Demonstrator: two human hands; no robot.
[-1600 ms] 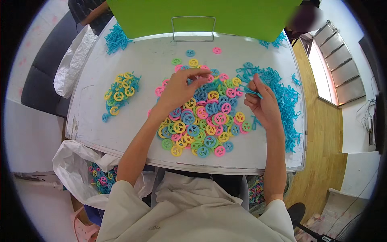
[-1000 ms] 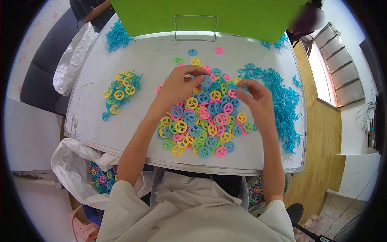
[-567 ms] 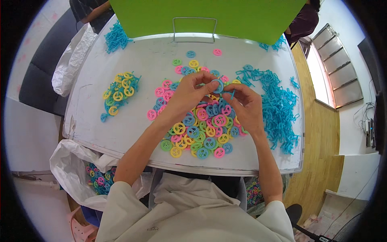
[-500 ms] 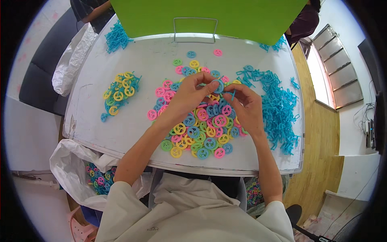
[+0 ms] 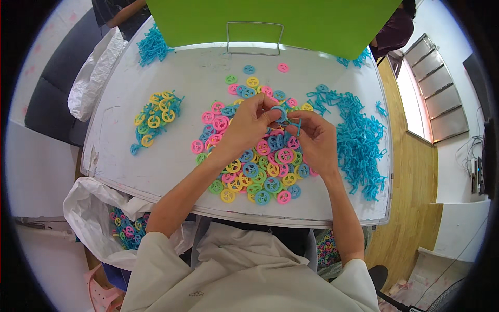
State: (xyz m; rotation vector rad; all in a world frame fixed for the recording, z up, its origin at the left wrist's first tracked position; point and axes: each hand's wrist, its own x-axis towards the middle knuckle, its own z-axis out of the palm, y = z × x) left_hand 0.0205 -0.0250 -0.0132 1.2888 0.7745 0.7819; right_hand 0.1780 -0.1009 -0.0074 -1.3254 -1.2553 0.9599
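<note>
While wooden floor (image 5: pixel 413 177) runs right of the white table (image 5: pixel 119 151), a green panel (image 5: pixel 270 23) stands toward the table's far side. Over the table's middle, above a heap of coloured wheels (image 5: pixel 262 176), the left hand (image 5: pixel 252 122) pinches a blue wheel (image 5: pixel 282 114); the right hand (image 5: pixel 316 136), close beside that wheel, pinches a thin blue piece (image 5: pixel 299 128).

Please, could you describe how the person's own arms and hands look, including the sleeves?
The left hand and right hand wear no gloves, and I see no watch or bracelet. The forearms are bare below short, loose, pale beige-grey sleeves.
</note>
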